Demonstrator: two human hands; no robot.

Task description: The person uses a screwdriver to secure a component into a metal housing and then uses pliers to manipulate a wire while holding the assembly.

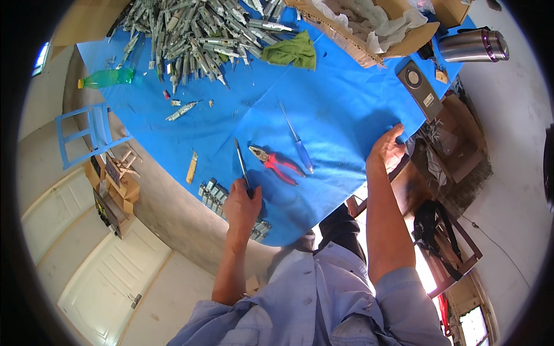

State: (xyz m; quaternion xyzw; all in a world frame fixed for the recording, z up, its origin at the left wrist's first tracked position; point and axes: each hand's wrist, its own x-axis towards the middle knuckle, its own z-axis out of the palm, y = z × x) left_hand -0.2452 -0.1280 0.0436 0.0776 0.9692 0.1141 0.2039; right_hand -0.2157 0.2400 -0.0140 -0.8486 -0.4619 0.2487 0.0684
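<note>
My left hand (241,205) is closed round a slim dark pointed tool (240,158), its tip directed away from me; its exact kind is unclear. Close by, on the blue cloth (323,104), lie red-handled pliers (277,164) and a blue-handled screwdriver (299,147). Small metal parts (212,193) stand in rows beside my left hand, partly hidden by it. At the table's right edge is my right hand (388,147). Its fingers curl, and what they hold, if anything, is hidden.
A large heap of metal pieces (196,34) covers the far left, beside a green cloth (291,52). A green bottle (109,78) lies left. A cardboard box (346,40), steel flask (476,46) and dark grey device (419,89) sit far right. Another box (461,138) is below the right edge.
</note>
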